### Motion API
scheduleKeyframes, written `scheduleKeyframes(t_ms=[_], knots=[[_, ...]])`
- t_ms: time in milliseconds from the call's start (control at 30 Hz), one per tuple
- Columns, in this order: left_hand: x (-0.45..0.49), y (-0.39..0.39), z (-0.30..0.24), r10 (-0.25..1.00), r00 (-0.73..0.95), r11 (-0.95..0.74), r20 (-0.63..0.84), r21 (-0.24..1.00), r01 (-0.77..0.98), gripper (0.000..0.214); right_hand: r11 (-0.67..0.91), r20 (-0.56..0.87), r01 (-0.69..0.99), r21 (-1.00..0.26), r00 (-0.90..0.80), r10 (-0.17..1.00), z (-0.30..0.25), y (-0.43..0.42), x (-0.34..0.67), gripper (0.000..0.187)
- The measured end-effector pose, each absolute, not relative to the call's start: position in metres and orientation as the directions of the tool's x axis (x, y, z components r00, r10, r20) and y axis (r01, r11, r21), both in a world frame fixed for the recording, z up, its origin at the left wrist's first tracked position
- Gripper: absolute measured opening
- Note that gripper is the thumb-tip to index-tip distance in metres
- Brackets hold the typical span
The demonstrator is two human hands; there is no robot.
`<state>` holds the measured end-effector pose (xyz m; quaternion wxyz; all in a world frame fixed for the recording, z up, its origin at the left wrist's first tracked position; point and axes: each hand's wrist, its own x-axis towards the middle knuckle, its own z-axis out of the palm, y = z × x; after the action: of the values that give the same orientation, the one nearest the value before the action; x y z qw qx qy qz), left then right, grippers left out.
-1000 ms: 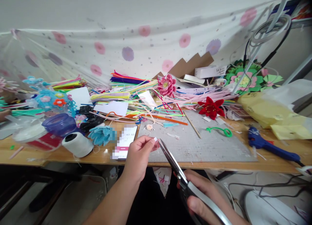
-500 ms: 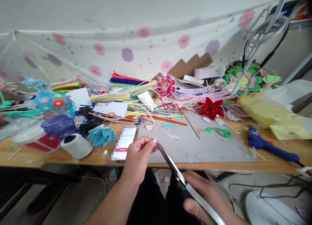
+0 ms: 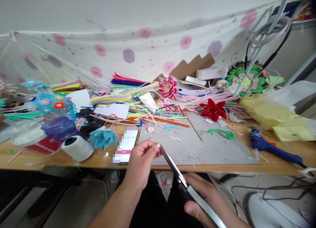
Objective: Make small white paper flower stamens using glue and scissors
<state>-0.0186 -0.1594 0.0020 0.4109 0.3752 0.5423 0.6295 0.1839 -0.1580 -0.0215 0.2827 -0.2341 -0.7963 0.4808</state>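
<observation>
My left hand [image 3: 141, 163] is closed in a pinch over the front edge of the grey cutting mat [image 3: 222, 149]. A tiny white piece [image 3: 158, 145] shows at its fingertips, too small to name for certain. My right hand [image 3: 202, 188] is wrapped round the handles of a pair of scissors [image 3: 175, 170]. Their blades point up and left, with the tips right at the white piece and my left fingertips. The blades look nearly closed. Beside my left hand lies a phone [image 3: 130, 140] with a timer on its screen, partly blurred out.
A blue glue gun [image 3: 274, 147] lies at right, near a green curled stem [image 3: 222, 133] and a red flower [image 3: 213, 109]. A thread spool [image 3: 77, 148], a blue flower [image 3: 101, 138] and a purple bowl [image 3: 59, 127] stand at left. Pipe cleaners [image 3: 118, 98] are heaped behind.
My left hand and the scissor tips have shifted slightly right and down together. The pinch and the grip on the scissors stay the same.
</observation>
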Motion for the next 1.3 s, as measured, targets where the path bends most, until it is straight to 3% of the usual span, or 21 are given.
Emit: scheduleKeyframes(t_ms=[533, 700, 900, 1100, 1300], knots=[[-0.016, -0.162, 0.005, 0.930, -0.368, -0.053, -0.027, 0.978, -0.204, 0.013, 0.442, 0.253, 0.119, -0.889, -0.678, 0.691, -0.030, -0.159, 0.181, 0.050], [-0.022, -0.158, 0.000, 0.926, -0.377, -0.076, -0.002, 0.978, -0.193, 0.015, 0.348, 0.199, 0.072, -0.935, -0.706, 0.680, -0.027, -0.158, 0.182, 0.046], [-0.070, -0.134, -0.004, 0.861, -0.499, 0.013, 0.096, 0.978, 0.210, 0.020, 0.136, 0.039, 0.098, -0.986, -0.654, 0.755, -0.035, -0.152, 0.190, 0.047], [-0.101, -0.105, -0.001, 0.901, -0.427, 0.148, 0.074, 0.875, 0.462, 0.016, 0.197, 0.028, 0.266, -0.944, -0.529, 0.848, -0.037, -0.136, 0.202, 0.037], [-0.107, -0.085, -0.001, 0.930, -0.357, 0.158, 0.089, 0.780, 0.606, 0.018, 0.212, 0.075, 0.333, -0.919, -0.379, 0.922, -0.042, -0.122, 0.213, 0.037]])
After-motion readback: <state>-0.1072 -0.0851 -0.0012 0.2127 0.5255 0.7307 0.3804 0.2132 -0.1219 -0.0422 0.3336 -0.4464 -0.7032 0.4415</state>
